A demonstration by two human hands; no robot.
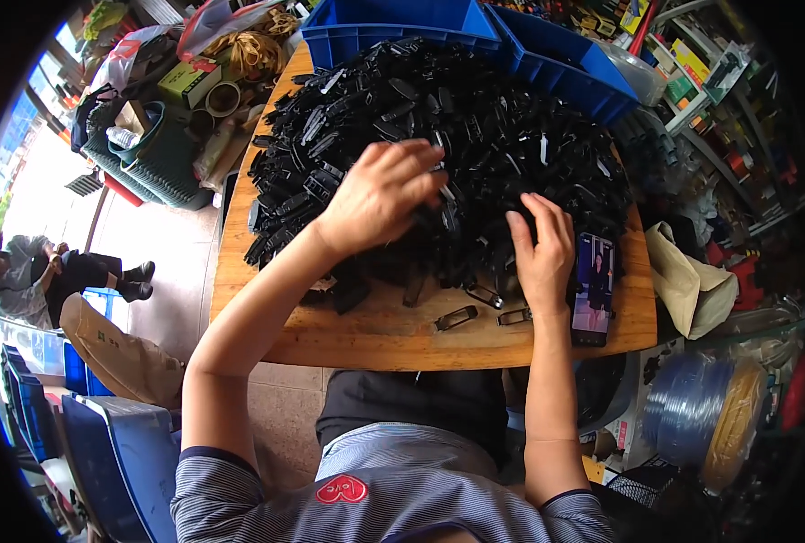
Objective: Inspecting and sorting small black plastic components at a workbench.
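A big heap of small black plastic parts (475,127) covers most of a wooden table (375,339). My left hand (380,195) lies palm down on the near side of the heap, fingers curled among the parts. My right hand (543,249) rests at the heap's near right edge, fingers spread over the parts. Whether either hand grips a part is hidden. Two loose black frame-shaped parts (457,318) lie on the bare wood in front of my hands.
A phone (594,288) with a lit screen lies at the table's right edge beside my right hand. Blue bins (547,54) stand behind the heap. Cluttered shelves fill the right, baskets and bags the left. A person (31,276) sits on the floor far left.
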